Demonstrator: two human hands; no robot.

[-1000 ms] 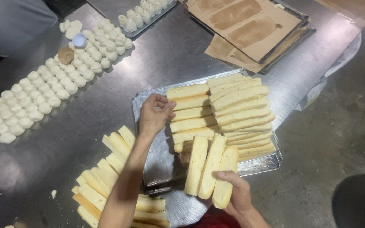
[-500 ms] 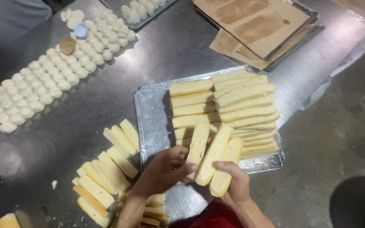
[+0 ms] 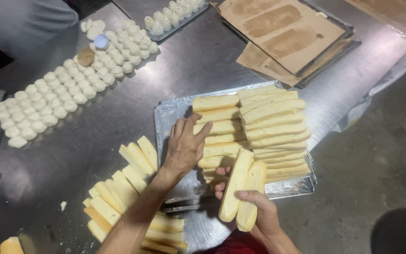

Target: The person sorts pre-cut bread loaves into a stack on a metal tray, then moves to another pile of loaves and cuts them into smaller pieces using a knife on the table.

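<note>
- While the left hand [image 3: 184,148] lies flat and released, fingers spread, on the left stack of long bread pieces [image 3: 214,127], the right hand [image 3: 259,211] grasps 2 bread sticks [image 3: 240,190] at about 5 o'clock from the view's centre.
- These 2 sticks stand tilted over the near edge of the metal tray [image 3: 165,113], touching the front of the stacks.
- At 3 o'clock on the tray, a second, taller stack [image 3: 273,127] reaches almost to the tray's right rim, which sits close to the steel table's [image 3: 118,113] edge; beyond lies bare floor [image 3: 367,160].
- Open table surface runs at 9 o'clock between the tray and the rows of small dough balls [image 3: 62,99].
- At 7 o'clock, loose bread pieces [image 3: 128,188] crowd the table's near edge, just beside the left forearm.
- At 1 o'clock, brown paper-lined trays [image 3: 283,33] lie well apart from the hands.
- Compared with 0.5 s ago, the left hand has left the held sticks and moved up onto the stack; the right hand now carries 2 sticks, not 3.
</note>
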